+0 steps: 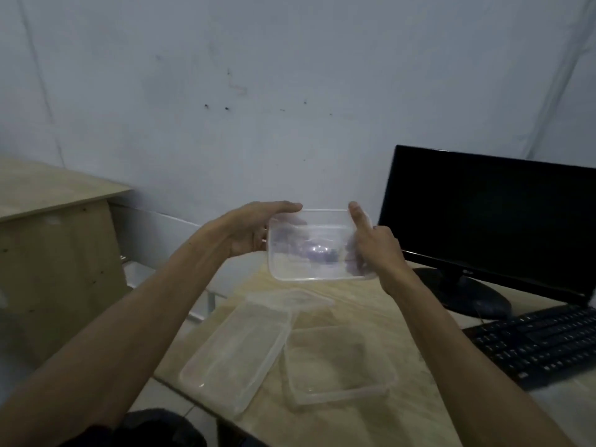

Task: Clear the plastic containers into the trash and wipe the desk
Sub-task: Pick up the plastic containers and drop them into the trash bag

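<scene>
I hold a clear plastic container up in the air above the desk, with something purple showing through its bottom. My left hand grips its left edge. My right hand grips its right side, thumb up along the rim. On the desk below lie a long clear container at the left, a squarer clear container beside it, and a flat clear lid behind them.
A black monitor stands on its round foot at the right, with a black keyboard in front of it. A wooden cabinet stands at the left. Tiled floor shows between cabinet and desk. A pale wall is behind.
</scene>
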The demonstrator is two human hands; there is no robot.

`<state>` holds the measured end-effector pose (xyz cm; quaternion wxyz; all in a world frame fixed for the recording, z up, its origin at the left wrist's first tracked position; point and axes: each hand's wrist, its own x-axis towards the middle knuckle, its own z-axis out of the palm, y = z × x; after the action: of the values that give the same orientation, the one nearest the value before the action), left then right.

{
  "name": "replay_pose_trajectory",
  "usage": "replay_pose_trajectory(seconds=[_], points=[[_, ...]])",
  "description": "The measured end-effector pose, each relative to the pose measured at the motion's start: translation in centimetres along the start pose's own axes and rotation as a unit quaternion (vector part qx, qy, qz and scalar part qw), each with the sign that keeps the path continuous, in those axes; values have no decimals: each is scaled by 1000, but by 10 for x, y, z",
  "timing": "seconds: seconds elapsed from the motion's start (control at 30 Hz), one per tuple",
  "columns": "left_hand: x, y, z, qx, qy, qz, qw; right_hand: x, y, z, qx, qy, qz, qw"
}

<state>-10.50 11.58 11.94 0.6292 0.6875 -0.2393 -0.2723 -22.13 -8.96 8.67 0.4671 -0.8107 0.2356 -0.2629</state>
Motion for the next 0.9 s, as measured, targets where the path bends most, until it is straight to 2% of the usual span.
replay_pose_trajectory(seconds=[0.17, 0.3, 0.43, 0.53, 0.63, 0.77, 0.9], points=[[-36, -7, -47, 6, 49, 33, 998, -4, -31, 46, -16, -61, -48, 997], [-69, -20, -94, 26, 34, -12, 999, -15, -57, 88, -15, -130, -111, 985], [-106, -39, -128, 136, 28, -37, 990, -38, -83, 149, -28, -237, -222, 945], [-127, -56, -154, 157, 47, -43, 986, -53, -102, 195, -78, -286, -293, 909], [-147, -91, -189, 126, 98, -61, 985, -63, -106, 234, -160, -349, -292, 876], [-168, -167, -225, 19, 168, -119, 978, -80, -96, 278, -237, -423, -271, 832], [-180, -237, -240, -68, 250, -134, 957, -108, -88, 315, -259, -440, -255, 821]])
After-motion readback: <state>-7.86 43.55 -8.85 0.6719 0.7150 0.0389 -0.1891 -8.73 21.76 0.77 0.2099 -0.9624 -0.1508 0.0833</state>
